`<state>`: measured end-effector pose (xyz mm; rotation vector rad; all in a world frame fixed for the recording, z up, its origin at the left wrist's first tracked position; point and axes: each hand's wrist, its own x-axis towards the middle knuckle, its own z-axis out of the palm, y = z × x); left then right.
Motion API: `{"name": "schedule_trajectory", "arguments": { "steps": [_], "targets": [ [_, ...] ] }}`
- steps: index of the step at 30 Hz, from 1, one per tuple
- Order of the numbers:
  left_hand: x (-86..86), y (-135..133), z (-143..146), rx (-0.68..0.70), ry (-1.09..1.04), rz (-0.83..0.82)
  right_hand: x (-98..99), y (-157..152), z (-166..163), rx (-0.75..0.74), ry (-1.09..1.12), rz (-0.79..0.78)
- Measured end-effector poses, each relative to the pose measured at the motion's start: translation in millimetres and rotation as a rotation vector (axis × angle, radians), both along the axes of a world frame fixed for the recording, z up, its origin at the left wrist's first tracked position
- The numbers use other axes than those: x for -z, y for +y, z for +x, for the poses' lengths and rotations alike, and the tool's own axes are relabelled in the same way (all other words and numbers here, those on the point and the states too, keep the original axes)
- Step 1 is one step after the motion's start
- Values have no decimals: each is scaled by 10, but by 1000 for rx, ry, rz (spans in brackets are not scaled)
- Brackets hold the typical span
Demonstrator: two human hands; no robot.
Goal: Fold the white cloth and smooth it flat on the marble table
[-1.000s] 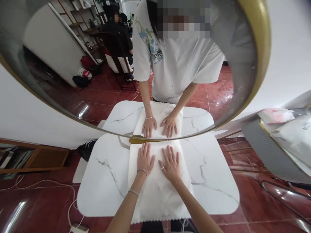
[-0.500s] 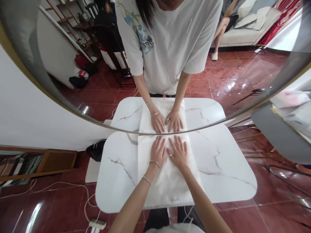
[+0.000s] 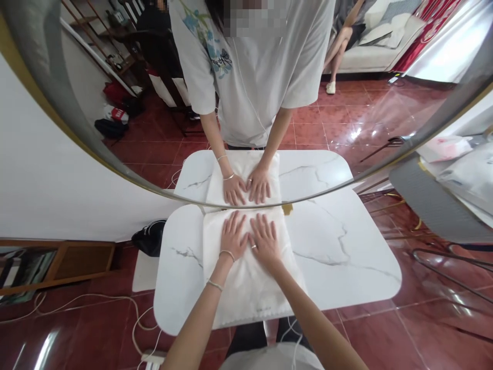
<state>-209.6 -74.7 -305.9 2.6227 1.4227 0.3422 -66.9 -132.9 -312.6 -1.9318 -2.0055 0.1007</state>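
A white cloth [image 3: 256, 293] lies as a long rectangle across the white marble-patterned table [image 3: 339, 246], its near end at the table's front edge. My left hand [image 3: 234, 239], with two bracelets at the wrist and forearm, rests flat on the cloth's far part, fingers stretched forward. Beside it, my right hand [image 3: 265, 239], wearing a ring, also presses flat with its fingers spread. The two thumbs nearly meet. Neither hand grips anything. A small gold-brown patch [image 3: 287, 209] shows just right of the cloth's far end.
A large mirror [image 3: 323, 198] with a gold rim stands at the table's far edge, reflecting my arms, a seated person and a sofa. Right is a grey surface [image 3: 427, 200] with plastic bags. At left are a black bag [image 3: 150, 239], cables and a power strip [image 3: 152, 359].
Both hands and the cloth have shifted left over the table. The gold-brown patch has come into sight beside the cloth. My view has also moved slightly.
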Motion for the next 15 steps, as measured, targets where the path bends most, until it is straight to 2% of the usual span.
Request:
{"name": "schedule_trajectory", "arguments": {
  "steps": [3, 6, 8, 13, 15],
  "targets": [
    [16, -95, -372, -24, 48, 10, -5, -33, -312, -52, 7, 0],
    [26, -306, -420, -44, 64, 22, -4, -179, -307, -89, -15, -9],
    [34, -500, -236, -45, 52, 18, -2, -361, -125, -77, -42, -21],
    [55, -1076, 583, 56, -42, -48, 23, -1058, 582, 58, -134, -39],
    [48, -1256, 824, 98, -77, -78, 40, -1307, 769, 126, -154, -35]
  ]
}}
